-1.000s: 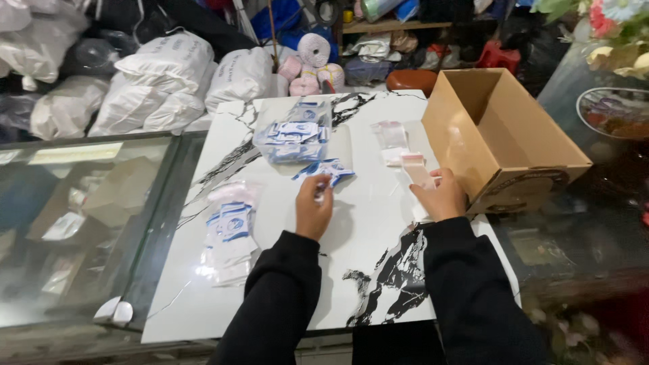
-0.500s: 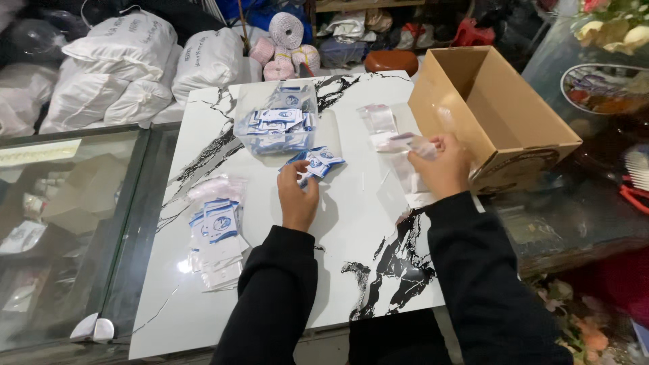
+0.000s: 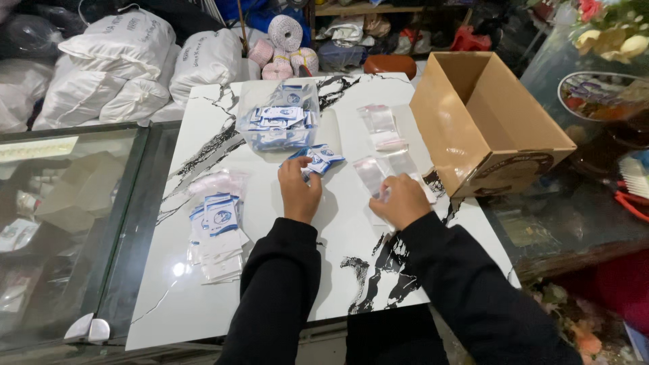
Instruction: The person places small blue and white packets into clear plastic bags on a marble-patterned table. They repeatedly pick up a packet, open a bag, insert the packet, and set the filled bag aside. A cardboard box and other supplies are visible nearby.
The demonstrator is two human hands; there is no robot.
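Note:
My left hand (image 3: 299, 191) rests on the white marble tabletop (image 3: 351, 230), its fingertips touching a small loose pile of blue-and-white packets (image 3: 320, 159). My right hand (image 3: 400, 200) lies flat to the right, fingers pinching the edge of a clear plastic bag (image 3: 374, 173). Behind the loose packets sits a clear bag full of blue-and-white packets (image 3: 278, 124). More empty clear bags (image 3: 382, 125) lie farther back on the right. A stack of filled packets (image 3: 218, 230) lies at the left of the table.
An open, empty cardboard box (image 3: 487, 122) stands at the table's right edge. A glass display counter (image 3: 67, 223) adjoins the left side. White sacks (image 3: 128, 61) and spools of cord (image 3: 285, 34) are piled behind the table. Brushes and a dish crowd the right.
My right hand has come down from near the cardboard box onto the clear bag on the table. My left hand has shifted slightly toward the loose packets. The camera has tilted a little.

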